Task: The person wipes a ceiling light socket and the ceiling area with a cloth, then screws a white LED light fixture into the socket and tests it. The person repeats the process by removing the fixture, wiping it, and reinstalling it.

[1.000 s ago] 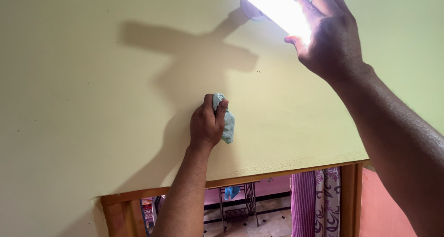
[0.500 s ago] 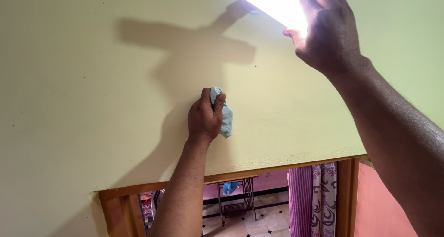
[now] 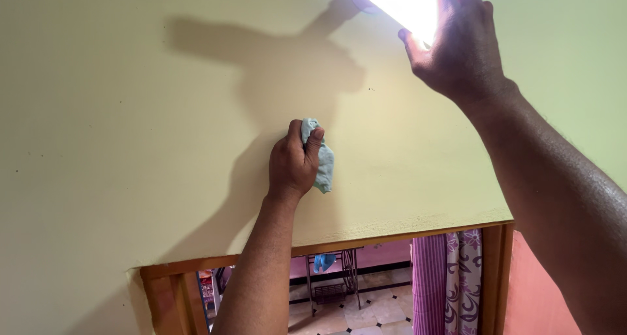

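My left hand (image 3: 293,162) is closed around a crumpled pale blue cloth (image 3: 322,160) and presses it against the pale yellow wall (image 3: 117,126) above a doorway. Higher up at the right, my right hand (image 3: 457,44) grips a lit white tube light (image 3: 395,2) mounted on the wall near the top edge of view. The hand covers part of the tube. Both arms throw dark shadows on the wall to the left of the light.
A wooden door frame (image 3: 339,243) runs below the wall. Through it I see a tiled floor (image 3: 385,312), a metal stand (image 3: 333,283) with a blue item on it, and a purple patterned curtain (image 3: 447,283) at the right side.
The view has shifted so the tube light and my right hand sit higher in the frame. My left hand with the cloth stays on about the same patch of wall.
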